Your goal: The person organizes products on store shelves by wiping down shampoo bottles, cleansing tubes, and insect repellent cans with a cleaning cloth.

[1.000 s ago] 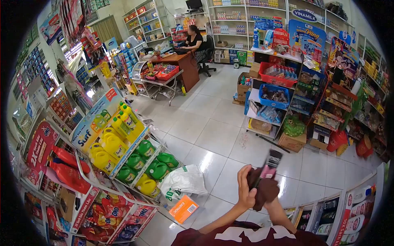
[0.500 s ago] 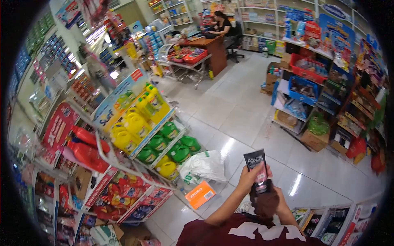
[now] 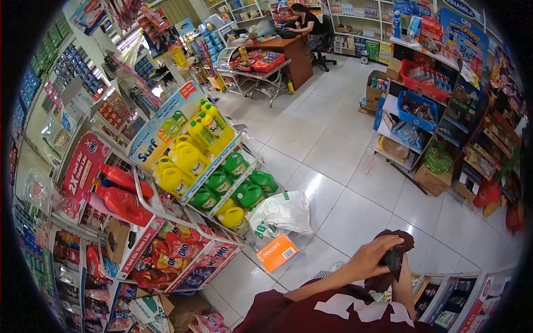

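My left hand (image 3: 368,260) is closed around a black squeeze tube (image 3: 395,258), its fingers bent over the upper side. The tube is tilted, and its printed front does not face me. Dark brown cloth (image 3: 405,238) covers the tube's far end and also bunches below it. My right hand is hidden behind the cloth and tube; only its wrist and forearm (image 3: 404,291) show, so its fingers cannot be made out. Both arms are close in front of my maroon shirt (image 3: 294,313).
A display rack (image 3: 222,183) holds yellow and green jugs on the left. Beside it lie a white bag (image 3: 283,213) and an orange box (image 3: 277,252) on the tiled floor. A person (image 3: 302,25) sits at a desk (image 3: 300,64). Shelves (image 3: 411,114) line the right.
The tube has moved right and turned, so its printed front no longer shows. The brown cloth has come up over its far end. My right hand has gone behind the cloth.
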